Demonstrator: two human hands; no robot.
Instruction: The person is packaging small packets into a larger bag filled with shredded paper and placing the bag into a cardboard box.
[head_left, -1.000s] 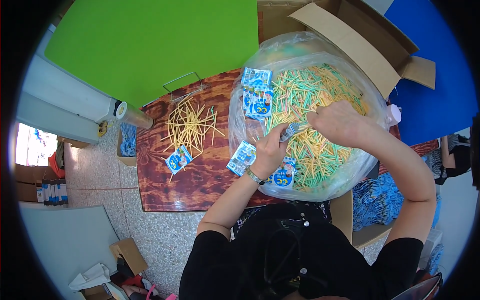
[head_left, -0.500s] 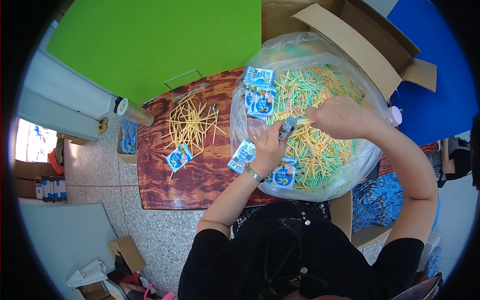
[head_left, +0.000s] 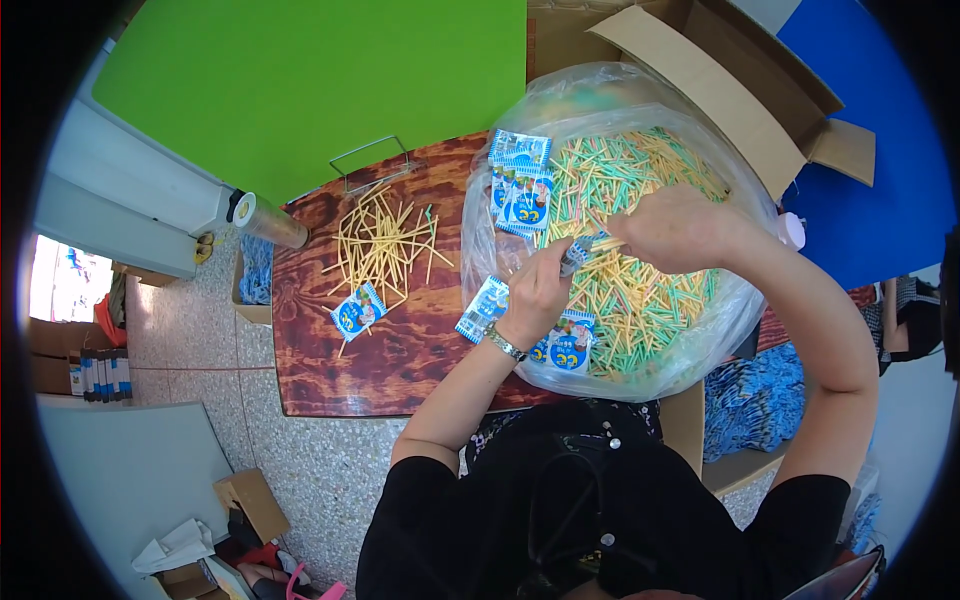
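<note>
My left hand (head_left: pixel 538 297), with a watch at its wrist, is closed around a small blue-and-white packet (head_left: pixel 576 254) held upright. Just right of that packet, my right hand (head_left: pixel 668 230) is pinched, its fingertips close to the packet's top; what they hold is too small to make out. Both hands are over a large clear plastic bag (head_left: pixel 590 88) filled with thin yellow, green and pink sticks (head_left: pixel 650 330). Several flat packets (head_left: pixel 524 203) lie on the bag's left side. One more packet (head_left: pixel 484 308) sits by my left wrist, and others (head_left: pixel 570 343) lie below that hand.
Loose yellow sticks (head_left: pixel 385 245) and a packet (head_left: pixel 357 311) lie on the wood-patterned table (head_left: pixel 320 385) at left. A clear cylindrical container (head_left: pixel 272 222) stands at its left edge. An open cardboard box (head_left: pixel 715 90) rises behind the bag; blue packets fill a box (head_left: pixel 755 400) at lower right.
My right hand has shifted very slightly left and up, staying near the packet. My left hand still grips the packet in nearly the same place.
</note>
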